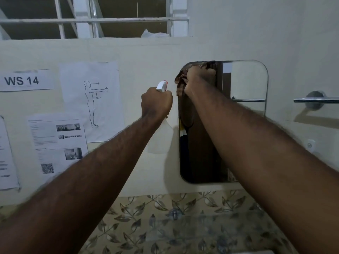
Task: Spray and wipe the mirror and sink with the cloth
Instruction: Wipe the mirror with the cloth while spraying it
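A rounded rectangular mirror point(245, 83) hangs on the cream wall at centre right. My right hand point(195, 77) presses a dark brown checked cloth point(180, 83) against the mirror's upper left corner. My left hand point(156, 102) is shut around the neck of a translucent spray bottle point(160, 138) with a white and red trigger head, held just left of the mirror's edge. The sink is hidden below the frame, save for a pale sliver at the bottom edge.
A chrome towel bar point(315, 100) juts from the wall right of the mirror. Several paper sheets point(89, 99), one reading "WS 14", are taped on the left. Leaf-patterned tiles point(165, 226) run below the mirror. A barred white window point(91, 19) sits above.
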